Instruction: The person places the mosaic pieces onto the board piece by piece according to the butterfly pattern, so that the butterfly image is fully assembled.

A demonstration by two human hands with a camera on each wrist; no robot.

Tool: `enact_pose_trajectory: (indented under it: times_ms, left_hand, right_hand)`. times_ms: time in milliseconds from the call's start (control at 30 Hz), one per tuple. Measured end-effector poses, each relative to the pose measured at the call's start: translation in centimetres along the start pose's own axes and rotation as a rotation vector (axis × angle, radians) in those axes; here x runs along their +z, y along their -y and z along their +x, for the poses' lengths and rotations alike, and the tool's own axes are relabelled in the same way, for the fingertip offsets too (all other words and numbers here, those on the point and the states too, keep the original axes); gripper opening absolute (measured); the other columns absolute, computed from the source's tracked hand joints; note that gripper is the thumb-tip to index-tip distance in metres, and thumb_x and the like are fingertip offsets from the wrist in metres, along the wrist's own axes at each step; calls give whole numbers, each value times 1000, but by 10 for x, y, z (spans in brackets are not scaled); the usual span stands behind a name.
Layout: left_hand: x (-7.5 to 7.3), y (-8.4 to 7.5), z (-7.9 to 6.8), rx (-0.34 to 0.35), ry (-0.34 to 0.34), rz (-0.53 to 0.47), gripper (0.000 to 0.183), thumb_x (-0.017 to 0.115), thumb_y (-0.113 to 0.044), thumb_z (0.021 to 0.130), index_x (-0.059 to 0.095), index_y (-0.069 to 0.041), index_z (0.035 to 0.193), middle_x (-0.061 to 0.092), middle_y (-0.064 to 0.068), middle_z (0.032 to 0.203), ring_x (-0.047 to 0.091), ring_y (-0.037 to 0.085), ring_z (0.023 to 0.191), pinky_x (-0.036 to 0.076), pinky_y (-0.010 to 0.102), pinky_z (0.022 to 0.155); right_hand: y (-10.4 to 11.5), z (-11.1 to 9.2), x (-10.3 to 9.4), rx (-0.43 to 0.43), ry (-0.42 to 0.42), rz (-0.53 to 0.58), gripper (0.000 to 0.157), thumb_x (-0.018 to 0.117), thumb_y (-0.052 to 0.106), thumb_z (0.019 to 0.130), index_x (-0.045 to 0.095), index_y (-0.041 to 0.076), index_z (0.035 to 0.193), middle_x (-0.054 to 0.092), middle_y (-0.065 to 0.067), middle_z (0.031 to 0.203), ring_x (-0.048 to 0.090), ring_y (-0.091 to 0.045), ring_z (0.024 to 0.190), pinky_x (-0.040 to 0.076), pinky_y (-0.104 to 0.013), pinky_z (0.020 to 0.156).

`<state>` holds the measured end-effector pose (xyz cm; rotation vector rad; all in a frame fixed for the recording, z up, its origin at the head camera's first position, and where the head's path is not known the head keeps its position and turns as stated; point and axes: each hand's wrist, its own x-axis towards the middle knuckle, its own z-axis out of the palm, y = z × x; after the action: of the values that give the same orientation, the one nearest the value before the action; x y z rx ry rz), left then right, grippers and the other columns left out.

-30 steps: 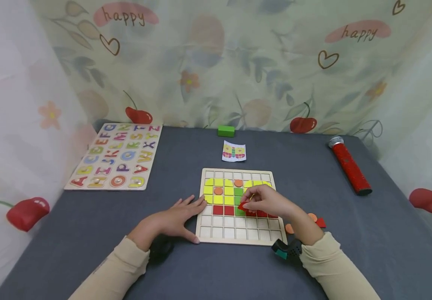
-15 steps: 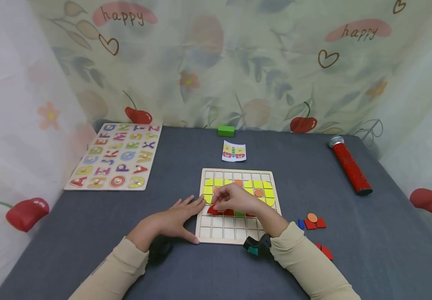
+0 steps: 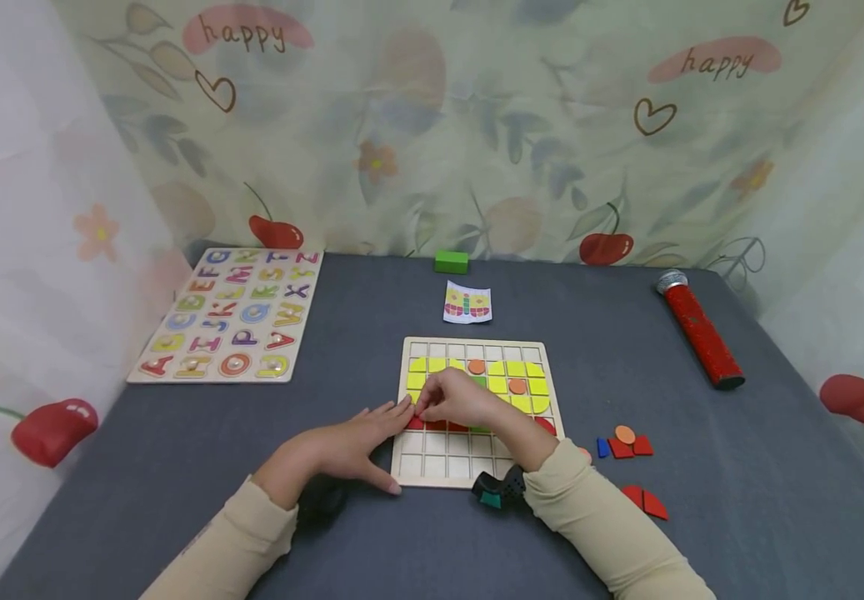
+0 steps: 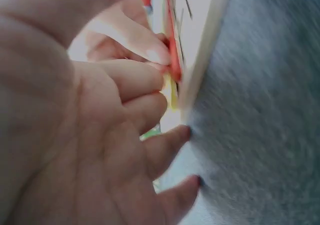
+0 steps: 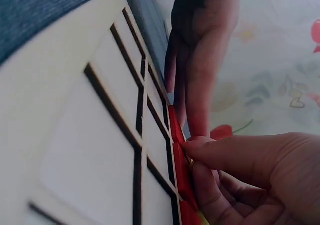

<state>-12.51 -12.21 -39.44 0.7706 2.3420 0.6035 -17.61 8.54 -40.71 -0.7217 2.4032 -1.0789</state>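
A wooden grid board point(image 3: 432, 482) lies in the middle of the table, with yellow tiles point(image 3: 534, 369), orange discs point(image 3: 476, 367) and a row of red tiles in its cells. My right hand point(image 3: 461, 398) reaches across the board and pinches a small red tile point(image 3: 415, 424) at the left end of the red row. In the right wrist view, thumb and forefinger meet right at this red tile point(image 5: 175, 126), low over the grid. My left hand point(image 3: 349, 442) rests with spread fingers along the board's left edge, its fingertips close to the same tile.
Right of the board lie loose red tiles point(image 3: 654, 503), a blue piece point(image 3: 602, 448) and an orange disc point(image 3: 625, 435). Behind it are a butterfly picture card point(image 3: 467, 304) and a green block point(image 3: 451, 262). An alphabet board point(image 3: 229, 317) is at left, a red microphone point(image 3: 699, 333) at right.
My right hand has moved left across the board with the red tile, from the green column to the left end of the red row. The left hand has stayed in place.
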Motion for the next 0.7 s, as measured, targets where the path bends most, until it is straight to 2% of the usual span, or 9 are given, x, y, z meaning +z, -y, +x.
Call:
enact_pose_trajectory:
  times_ms: [100, 300, 500, 700]
  left_hand:
    - [0, -2, -1, 26, 19, -1, 97, 73, -40, 78, 14, -13, 150, 6, -1, 158, 2, 22, 146, 4, 49, 117]
    - [3, -2, 1, 24, 1, 21, 96, 75, -39, 76, 18, -15, 150, 10, -1, 158, 3, 24, 146, 3, 51, 116]
    - [4, -2, 2, 2, -3, 29, 96, 76, -39, 75, 19, -17, 150, 11, -4, 158, 4, 22, 146, 3, 49, 117]
    - [5, -2, 3, -1, -16, 47, 96, 76, -38, 75, 19, -18, 150, 12, -4, 158, 5, 21, 146, 3, 47, 117]
  right_hand:
    - [-1, -2, -1, 10, 1, -1, 4, 70, 6, 82, 72, 6, 85, 67, -2, 79, 54, -9, 67, 48, -18, 63]
    - [-7, -19, -9, 0, -5, 34, 7, 70, 14, 83, 72, 8, 86, 67, -1, 79, 57, -10, 69, 50, -22, 64]
    - [-20, -52, -33, -5, -9, 52, 10, 70, 20, 83, 72, 11, 87, 68, -1, 84, 60, -15, 75, 52, -27, 67]
    - [-41, -93, -58, 68, -74, 62, 17, 70, 23, 84, 72, 7, 92, 68, -4, 91, 57, -17, 82, 50, -25, 70]
